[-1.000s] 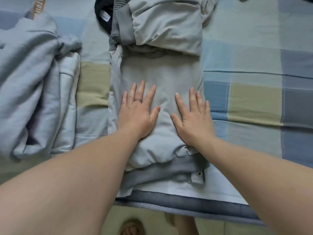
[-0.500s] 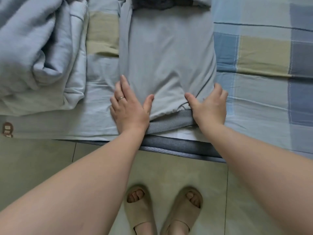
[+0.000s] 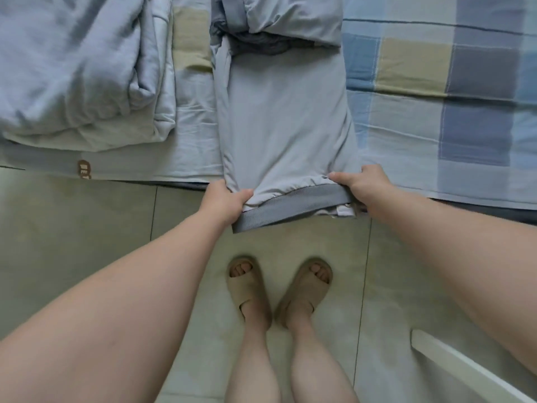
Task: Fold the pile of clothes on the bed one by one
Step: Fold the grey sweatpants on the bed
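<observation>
A light grey garment [image 3: 286,117] with a darker ribbed hem lies lengthwise on the checked bed sheet [image 3: 436,82], folded into a narrow strip. Its near end hangs over the bed edge. My left hand [image 3: 225,200] grips the hem's left corner, thumb on top of the cloth. My right hand [image 3: 361,183] grips the right corner the same way. More grey clothing [image 3: 290,18] is bunched on the garment's far end.
A rumpled pale blue pile of fabric [image 3: 78,68] lies on the bed to the left. Below the bed edge is a tiled floor [image 3: 87,216] with my feet in tan slippers [image 3: 250,289]. A white bar [image 3: 465,370] crosses the lower right corner.
My hands slid from lying flat on the garment's middle down to its hem and closed on both corners. The hem now hangs past the bed edge. The view tilted down to the floor.
</observation>
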### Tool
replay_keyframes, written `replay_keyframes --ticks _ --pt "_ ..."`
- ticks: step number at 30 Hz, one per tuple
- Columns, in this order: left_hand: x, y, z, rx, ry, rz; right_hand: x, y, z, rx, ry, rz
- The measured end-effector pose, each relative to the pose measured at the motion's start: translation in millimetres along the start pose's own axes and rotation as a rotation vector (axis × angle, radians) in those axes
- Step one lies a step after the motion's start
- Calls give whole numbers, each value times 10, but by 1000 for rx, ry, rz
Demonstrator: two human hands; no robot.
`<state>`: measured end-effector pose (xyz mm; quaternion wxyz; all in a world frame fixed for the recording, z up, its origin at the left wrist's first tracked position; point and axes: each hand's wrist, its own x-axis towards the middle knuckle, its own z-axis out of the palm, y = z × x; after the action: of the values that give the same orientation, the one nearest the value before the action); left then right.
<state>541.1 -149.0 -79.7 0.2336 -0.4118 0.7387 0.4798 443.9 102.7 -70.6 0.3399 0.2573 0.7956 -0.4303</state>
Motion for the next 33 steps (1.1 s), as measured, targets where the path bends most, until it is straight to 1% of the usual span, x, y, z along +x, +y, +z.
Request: replay_keyframes --ticks 4,7,11,15,20,26,29,33 --pt "-963 -153 -81 -188 -48 -255 -871 122 -289 -8 -101 106" --pt "-1683 -148 -260 -268 -93 -399 -1572 153 -528 30 -141 196" --pt "-2356 60 -583 -376 -105 -532 -2292 68 -784 129 -168 291" --pt "-2598 382 -835 -527 -84 -579 -2614 -207 -908 207 -169 361" --pt "-2505 875 -1066 -715 -96 -607 -2530 -827 -999 268 -184 358" --pt "-1861 1667 -1378 -909 -164 -577 -2047 -1793 -976 397 -149 367" --pt "-1398 2050 -1535 -930 -205 -570 -1729 -2227 -885 493 -115 397" --pt "-708 2472 -1643 -917 -230 -595 -1162 -2656 -735 551 -41 438"
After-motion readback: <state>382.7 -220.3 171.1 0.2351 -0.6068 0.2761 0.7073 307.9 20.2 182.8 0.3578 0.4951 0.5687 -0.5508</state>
